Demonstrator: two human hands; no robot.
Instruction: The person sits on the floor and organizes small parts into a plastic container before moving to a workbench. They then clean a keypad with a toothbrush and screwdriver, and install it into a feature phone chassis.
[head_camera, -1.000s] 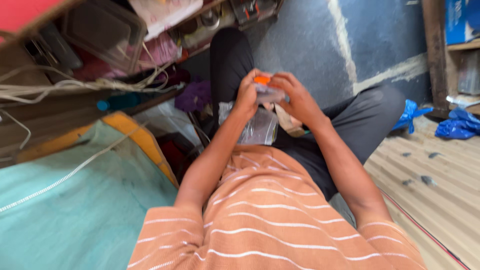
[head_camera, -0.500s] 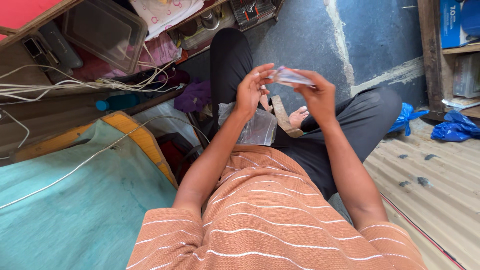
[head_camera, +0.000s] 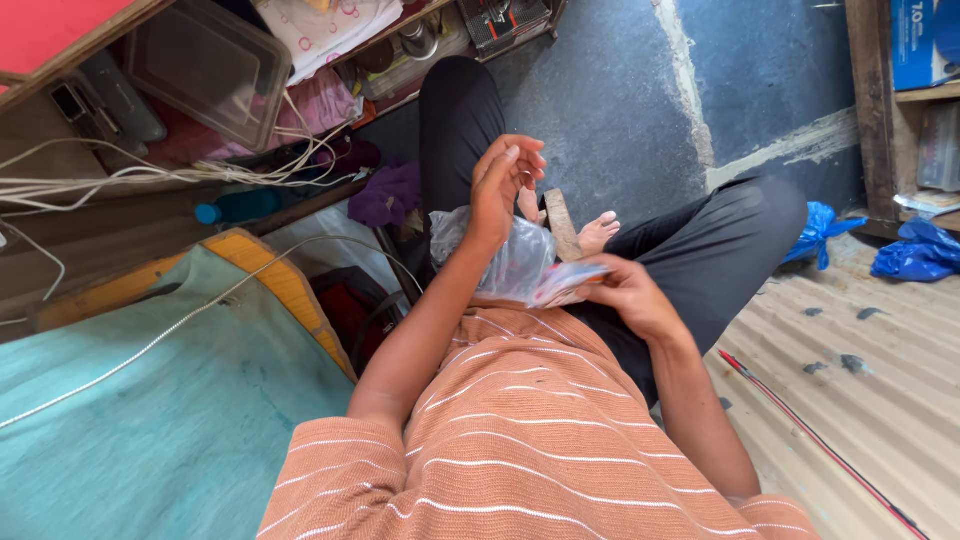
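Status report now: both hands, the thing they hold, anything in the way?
Left hand raised, fingers loosely curled, holding nothing visible. Right hand pinches small flat packet over lap. Clear plastic bag on lap beneath. Nothing between hands.

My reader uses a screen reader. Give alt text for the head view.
Seated cross-legged, a person holds a small flat packet in the right hand over a clear plastic bag in the lap; the left hand is raised, fingers open.
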